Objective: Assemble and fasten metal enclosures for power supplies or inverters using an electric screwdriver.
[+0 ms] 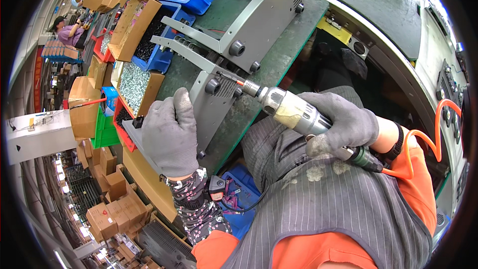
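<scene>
My right hand (343, 124), in a grey glove, grips a pneumatic screwdriver (289, 109) with an orange air hose. Its bit reaches the corner of a grey metal housing (211, 114) near a round black foot (212, 87); the exact contact is too small to make out. My left hand (170, 137), also gloved, lies over the near end of this housing, thumb raised and the other fingers bent over its edge, their tips hidden. A second similar grey housing (266, 22) with black feet stands just beyond it on the green bench (226, 134).
Blue bins (196, 2) of black parts and a cardboard box of silvery screws (134, 87) line the bench's far left side. A blue tray (239, 194) sits below, near my lap. The orange hose (438, 134) loops at right. Another person (69, 32) is in the left background.
</scene>
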`<action>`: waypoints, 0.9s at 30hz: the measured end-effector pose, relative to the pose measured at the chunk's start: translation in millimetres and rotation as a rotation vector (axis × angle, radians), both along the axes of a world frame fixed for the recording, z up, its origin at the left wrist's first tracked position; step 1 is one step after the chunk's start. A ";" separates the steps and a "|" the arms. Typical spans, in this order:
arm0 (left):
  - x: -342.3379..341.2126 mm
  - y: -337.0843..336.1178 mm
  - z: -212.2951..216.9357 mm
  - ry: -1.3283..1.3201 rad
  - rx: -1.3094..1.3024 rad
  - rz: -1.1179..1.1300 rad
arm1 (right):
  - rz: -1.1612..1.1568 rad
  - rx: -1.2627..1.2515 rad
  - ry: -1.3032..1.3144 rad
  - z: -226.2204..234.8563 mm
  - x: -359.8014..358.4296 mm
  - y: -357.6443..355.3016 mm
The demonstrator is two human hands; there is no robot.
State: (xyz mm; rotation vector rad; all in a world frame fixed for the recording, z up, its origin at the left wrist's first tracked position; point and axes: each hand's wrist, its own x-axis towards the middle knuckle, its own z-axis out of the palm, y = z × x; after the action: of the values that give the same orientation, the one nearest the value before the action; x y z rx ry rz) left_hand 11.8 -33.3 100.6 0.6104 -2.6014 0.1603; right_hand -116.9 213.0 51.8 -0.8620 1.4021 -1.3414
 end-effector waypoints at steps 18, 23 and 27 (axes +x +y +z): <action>-2.8 10.6 2.6 -0.038 -0.054 -0.024 | 0.023 0.047 -0.033 17.5 -0.9 -4.2; 1.8 30.3 6.4 0.237 0.096 -0.217 | 0.056 -0.009 0.079 3.8 -12.5 5.3; 16.9 59.7 -17.5 0.230 1.337 -0.201 | 0.123 0.106 -0.165 14.3 -19.1 17.8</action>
State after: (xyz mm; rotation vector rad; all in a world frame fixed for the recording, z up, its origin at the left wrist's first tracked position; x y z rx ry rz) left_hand 28.7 26.4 83.2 0.6684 -2.1983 -1.6794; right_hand -136.1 230.8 66.0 -0.7379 1.2598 -1.2062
